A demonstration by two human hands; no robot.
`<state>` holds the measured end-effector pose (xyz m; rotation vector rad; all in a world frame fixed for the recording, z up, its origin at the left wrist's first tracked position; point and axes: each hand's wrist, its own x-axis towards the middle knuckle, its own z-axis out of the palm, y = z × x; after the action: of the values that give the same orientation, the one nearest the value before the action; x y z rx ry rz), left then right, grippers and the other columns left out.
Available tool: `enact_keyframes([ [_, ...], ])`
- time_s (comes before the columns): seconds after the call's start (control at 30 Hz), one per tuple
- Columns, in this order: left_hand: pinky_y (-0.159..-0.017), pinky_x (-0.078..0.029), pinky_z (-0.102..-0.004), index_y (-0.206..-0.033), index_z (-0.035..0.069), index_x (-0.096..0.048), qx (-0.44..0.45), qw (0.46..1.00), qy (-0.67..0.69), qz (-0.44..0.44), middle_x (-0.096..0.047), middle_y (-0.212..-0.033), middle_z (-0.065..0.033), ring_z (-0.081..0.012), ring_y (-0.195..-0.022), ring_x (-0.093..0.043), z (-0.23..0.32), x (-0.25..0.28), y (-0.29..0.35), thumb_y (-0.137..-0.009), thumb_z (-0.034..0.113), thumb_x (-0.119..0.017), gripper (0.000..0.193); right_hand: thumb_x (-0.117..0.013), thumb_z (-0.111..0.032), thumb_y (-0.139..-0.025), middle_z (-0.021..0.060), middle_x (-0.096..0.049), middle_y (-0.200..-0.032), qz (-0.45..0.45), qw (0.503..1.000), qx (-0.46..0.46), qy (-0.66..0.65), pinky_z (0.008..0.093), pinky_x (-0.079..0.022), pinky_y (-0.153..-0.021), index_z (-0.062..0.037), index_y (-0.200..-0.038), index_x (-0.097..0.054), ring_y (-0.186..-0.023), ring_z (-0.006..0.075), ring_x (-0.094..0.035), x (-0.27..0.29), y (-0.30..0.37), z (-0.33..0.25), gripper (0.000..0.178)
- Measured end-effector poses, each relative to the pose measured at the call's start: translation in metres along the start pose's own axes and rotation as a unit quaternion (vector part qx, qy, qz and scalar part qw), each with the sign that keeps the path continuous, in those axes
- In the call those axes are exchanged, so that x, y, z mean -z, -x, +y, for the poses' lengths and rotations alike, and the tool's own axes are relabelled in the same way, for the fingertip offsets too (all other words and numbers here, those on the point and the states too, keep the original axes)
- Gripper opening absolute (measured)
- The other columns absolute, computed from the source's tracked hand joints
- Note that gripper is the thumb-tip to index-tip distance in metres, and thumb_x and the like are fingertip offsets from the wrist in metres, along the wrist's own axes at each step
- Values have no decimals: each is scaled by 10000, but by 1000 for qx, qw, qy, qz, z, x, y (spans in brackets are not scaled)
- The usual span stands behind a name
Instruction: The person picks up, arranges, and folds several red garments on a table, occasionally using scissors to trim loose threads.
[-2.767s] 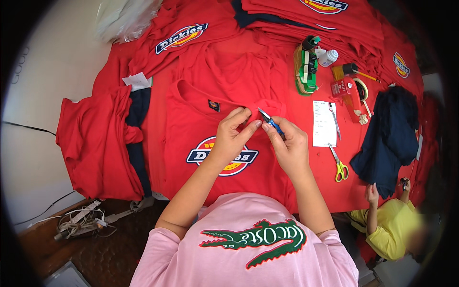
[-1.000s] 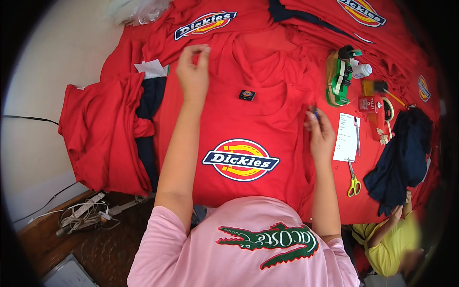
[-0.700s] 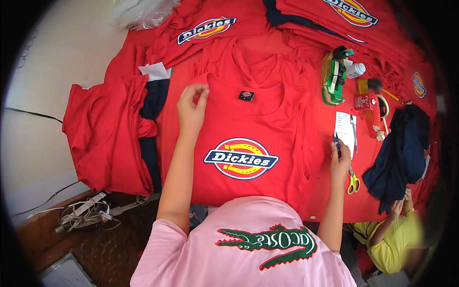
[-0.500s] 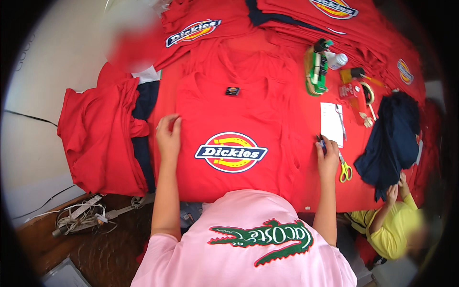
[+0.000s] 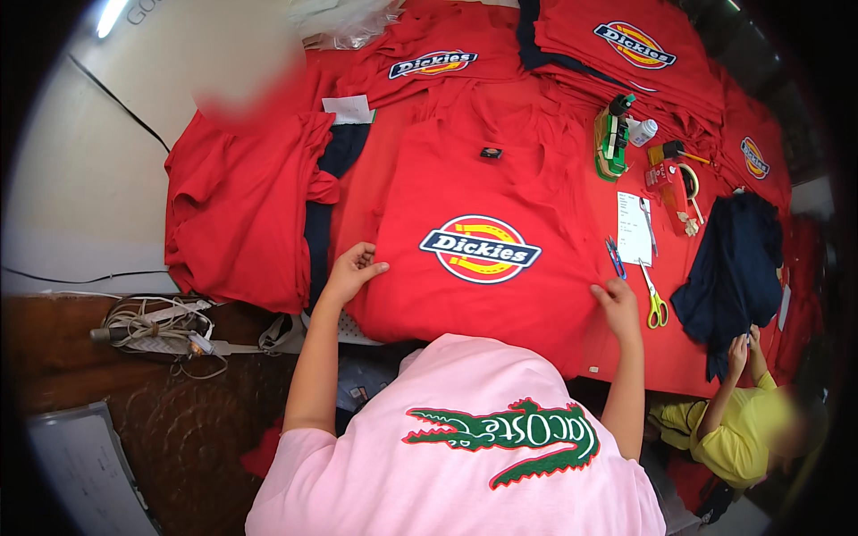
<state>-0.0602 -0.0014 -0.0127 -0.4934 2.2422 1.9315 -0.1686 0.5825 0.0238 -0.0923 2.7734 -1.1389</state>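
A red sleeveless top [image 5: 402, 196] with a round yellow-and-white emblem lies flat in front of me, on a pile of similar red tops. My left hand [image 5: 356, 272] is closed on its left side edge. At the lower right edge, my right hand [image 5: 618, 305] pinches the fabric between thumb and fingers. Small blue thread snips [image 5: 616, 257] lie just beyond my right hand. Next to them are yellow-handled scissors [image 5: 657, 308] and a white written sheet [image 5: 634, 230].
A heap of red garments [image 5: 241, 223] lies at left. Stacks of red shirts [image 5: 643, 80] fill the back. A green tape dispenser [image 5: 612, 143], white bottle [image 5: 642, 132] and tape roll [image 5: 689, 181] stand at right. A co-worker in yellow [image 5: 728, 438] handles dark cloth [image 5: 733, 268]. Cables [image 5: 161, 326] hang at lower left.
My right hand has let go of the blue snips and now grips the top's edge. My left hand has moved down along the left edge. The view has shifted.
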Motion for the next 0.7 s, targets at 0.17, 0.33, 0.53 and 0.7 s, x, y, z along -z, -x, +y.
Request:
enact_keyframes([
  [0.17,-1067,-480,-425,-1443,0,-598,-274,859,-422,-90,-642,-1320,-156,-329,-1203,-641,64,-71,55,-845,273,-841,700,-823,-175,-923,118,-623,-863,-12,994,-111,-6,359,-495,-735,56,-957,-700,-793,206,-603,8,32,28,264],
  [0.33,-1126,-445,-490,-1471,9,-583,-249,860,-425,-135,-511,-1558,-159,-369,-1365,-549,23,-117,87,-952,267,-738,600,-788,-197,-940,195,-698,-913,17,991,-19,128,425,-529,-759,60,-1108,-710,-820,308,-678,-18,50,0,316],
  [0.53,-879,-583,-514,-1257,27,-615,-245,919,-302,-59,-586,-1330,-172,-434,-1070,-687,37,-97,54,-973,70,-650,289,-716,-276,-988,252,-717,-1007,21,978,-36,203,525,-537,-812,17,-1109,-681,-947,457,-689,-31,54,-25,319],
  [0.7,-929,-581,-475,-1311,88,-629,-133,861,-487,-69,-624,-1360,-142,-379,-1160,-682,62,-73,15,-895,189,-771,451,-704,-306,-998,245,-723,-1023,14,968,-47,247,545,-538,-821,-6,-1073,-683,-972,468,-687,-28,55,-36,310],
])
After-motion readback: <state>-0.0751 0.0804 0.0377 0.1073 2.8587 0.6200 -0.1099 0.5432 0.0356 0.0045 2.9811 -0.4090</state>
